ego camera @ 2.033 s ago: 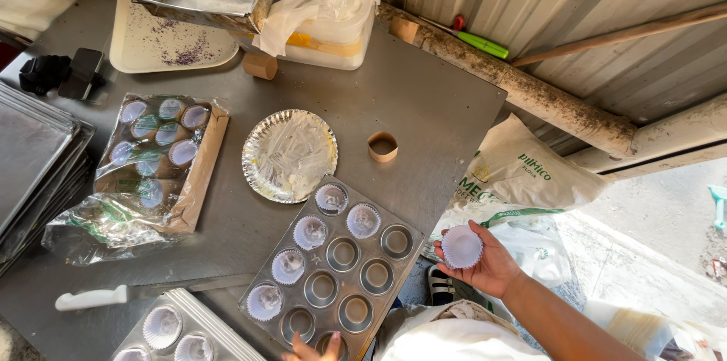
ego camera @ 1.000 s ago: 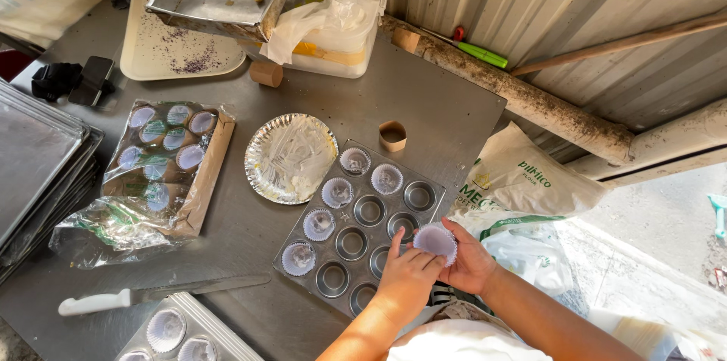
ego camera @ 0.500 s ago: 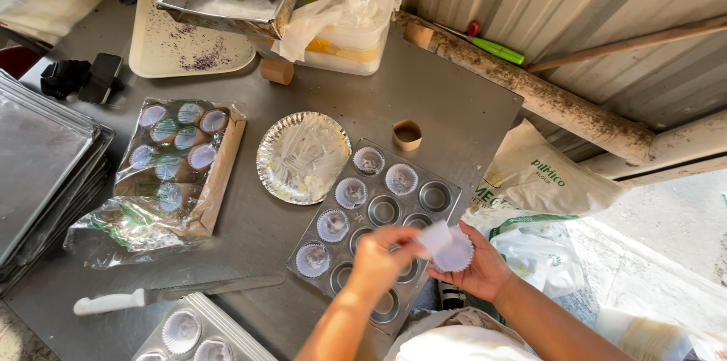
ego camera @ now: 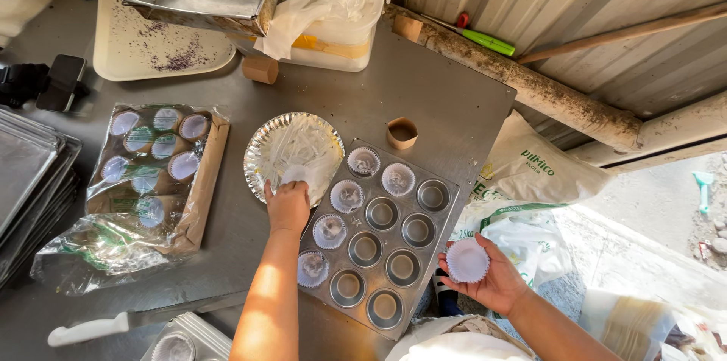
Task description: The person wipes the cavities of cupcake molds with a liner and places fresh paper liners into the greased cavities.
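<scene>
White fluted paper liner

The left hand is covering part of the foil plate, so what its fingers are pinching is staying hidden. The bottom edge is cutting off a second tin and both forearms. The knife blade is lying partly under the left arm. Plastic is blurring the liners in the box.

A white fluted paper liner sits cupped, open side up, at lower right — beside the grey twelve-cup muffin tin, angled at centre, five cups lined — seven bare.
</scene>
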